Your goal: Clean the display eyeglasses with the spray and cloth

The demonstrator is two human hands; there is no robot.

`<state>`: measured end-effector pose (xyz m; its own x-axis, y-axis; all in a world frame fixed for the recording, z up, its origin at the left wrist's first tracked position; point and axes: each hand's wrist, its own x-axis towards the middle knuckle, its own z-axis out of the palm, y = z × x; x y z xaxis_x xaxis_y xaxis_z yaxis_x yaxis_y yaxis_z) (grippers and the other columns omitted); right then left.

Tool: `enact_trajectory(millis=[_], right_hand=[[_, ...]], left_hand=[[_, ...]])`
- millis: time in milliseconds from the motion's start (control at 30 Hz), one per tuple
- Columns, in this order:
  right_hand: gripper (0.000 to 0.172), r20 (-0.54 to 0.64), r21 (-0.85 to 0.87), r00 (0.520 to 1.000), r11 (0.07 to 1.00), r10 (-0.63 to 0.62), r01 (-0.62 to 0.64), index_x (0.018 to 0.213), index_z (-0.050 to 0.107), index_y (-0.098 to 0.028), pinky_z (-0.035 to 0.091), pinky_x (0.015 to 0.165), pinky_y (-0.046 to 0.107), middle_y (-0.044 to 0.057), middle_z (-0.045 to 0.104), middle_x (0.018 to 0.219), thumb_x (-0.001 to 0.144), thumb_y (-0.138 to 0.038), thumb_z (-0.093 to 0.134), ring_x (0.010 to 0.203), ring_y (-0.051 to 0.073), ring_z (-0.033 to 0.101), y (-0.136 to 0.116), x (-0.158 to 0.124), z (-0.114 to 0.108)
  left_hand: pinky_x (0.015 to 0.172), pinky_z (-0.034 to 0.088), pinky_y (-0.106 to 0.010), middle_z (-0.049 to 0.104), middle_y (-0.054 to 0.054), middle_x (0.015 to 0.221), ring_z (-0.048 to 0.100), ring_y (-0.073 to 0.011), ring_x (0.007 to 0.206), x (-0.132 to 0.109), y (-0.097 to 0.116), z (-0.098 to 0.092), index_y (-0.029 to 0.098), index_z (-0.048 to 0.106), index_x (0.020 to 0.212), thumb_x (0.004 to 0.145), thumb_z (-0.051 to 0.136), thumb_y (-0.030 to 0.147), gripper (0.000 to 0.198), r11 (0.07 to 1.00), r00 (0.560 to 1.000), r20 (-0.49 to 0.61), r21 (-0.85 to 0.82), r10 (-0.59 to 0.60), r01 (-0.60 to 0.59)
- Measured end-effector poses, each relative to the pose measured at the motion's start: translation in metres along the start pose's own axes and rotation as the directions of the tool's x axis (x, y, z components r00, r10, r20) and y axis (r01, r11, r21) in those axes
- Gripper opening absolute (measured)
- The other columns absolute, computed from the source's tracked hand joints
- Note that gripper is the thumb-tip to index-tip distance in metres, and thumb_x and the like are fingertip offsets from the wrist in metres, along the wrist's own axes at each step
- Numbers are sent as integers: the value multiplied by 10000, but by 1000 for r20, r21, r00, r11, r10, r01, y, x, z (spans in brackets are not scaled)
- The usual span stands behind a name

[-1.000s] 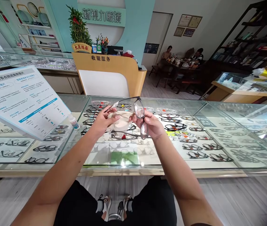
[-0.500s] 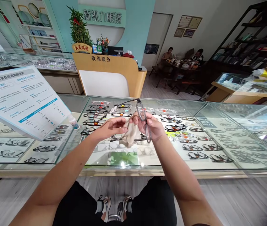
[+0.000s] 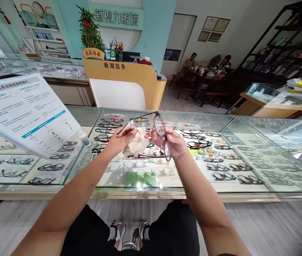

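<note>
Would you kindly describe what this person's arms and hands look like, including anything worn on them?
Both arms are bare as far up as the picture shows, with no sleeves in view. The left hand and right hand are ungloved, and neither wrist carries a watch or bracelet. Whether any finger bears a ring is too small to tell.

one view only, worn on the head, looking forward and down over both forearms at the glass surface [image 3: 220,185] close in front; the shop floor and far wall stretch beyond, knees and shoes below.
</note>
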<state>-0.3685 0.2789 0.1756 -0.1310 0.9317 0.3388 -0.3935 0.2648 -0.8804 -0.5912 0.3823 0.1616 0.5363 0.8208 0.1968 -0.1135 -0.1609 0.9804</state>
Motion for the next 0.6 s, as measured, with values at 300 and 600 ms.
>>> enact_trajectory(millis=[300, 600], right_hand=[[466, -25, -75, 999, 997, -25, 23, 828, 817, -234, 606, 925, 429, 55, 713, 830, 723, -659, 975, 906, 262, 716, 6, 2, -5], [499, -83, -11, 995, 999, -54, 54, 697, 655, -248, 596, 863, 413, 36, 673, 803, 716, -625, 981, 827, 232, 660, 0, 1, -3]], left_hand=[[714, 460, -262, 662, -11, 821, 579, -156, 781, -3, 7, -1, 211, 747, 922, 846, 925, 508, 354, 996, 998, -27, 72, 54, -52], [833, 515, -321, 702, -21, 814, 624, -199, 837, -2, 21, -6, 221, 737, 817, 810, 913, 451, 289, 980, 991, 88, 160, 105, -118]])
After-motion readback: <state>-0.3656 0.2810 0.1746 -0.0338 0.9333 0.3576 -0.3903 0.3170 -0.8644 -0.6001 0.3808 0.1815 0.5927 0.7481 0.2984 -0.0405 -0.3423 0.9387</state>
